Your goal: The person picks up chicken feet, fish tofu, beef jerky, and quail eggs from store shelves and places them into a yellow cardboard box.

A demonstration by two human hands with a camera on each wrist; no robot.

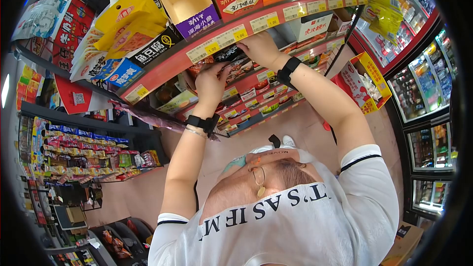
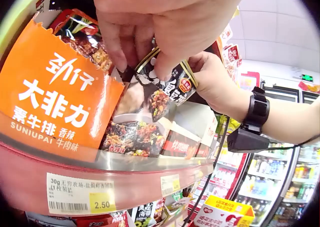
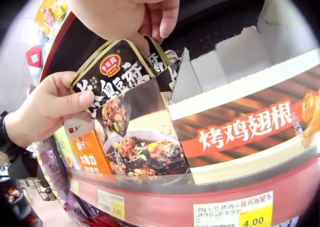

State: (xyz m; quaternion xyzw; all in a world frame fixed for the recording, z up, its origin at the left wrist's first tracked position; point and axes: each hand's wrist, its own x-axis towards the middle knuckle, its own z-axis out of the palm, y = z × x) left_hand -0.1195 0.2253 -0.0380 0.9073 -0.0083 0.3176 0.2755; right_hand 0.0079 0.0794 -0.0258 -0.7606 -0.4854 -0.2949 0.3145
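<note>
Black, gold-edged packet [image 3: 117, 69] in the left hand [image 1: 210, 86], pinched at its left side, thumb across the front, leaning at the mouth of an open display box [image 3: 145, 132] printed with a bowl of food; how deep inside, hard to say. Close behind, a second black packet [image 3: 157, 61], mostly covered. Right hand [image 1: 263, 49] just above, fingers reaching down to the packet tops; gripping or merely touching, impossible to tell. Left of the display box, an orange box [image 2: 60, 87] with white lettering; just beside on the right, a chicken-print box [image 3: 245, 132] with a pale inside. Below, along the reddish shelf edge [image 3: 165, 189], price tags [image 3: 235, 212], 2.50 on the left, 4.00 on the right. On the shelf above, yellow packets [image 1: 128, 24] to the left, then a purple-fronted box [image 1: 199, 19]. Around both wrists, black bands [image 1: 288, 71]. Near, a white shirt [image 1: 295, 226]. Far right, lit refrigerated cases [image 1: 419, 83].
</note>
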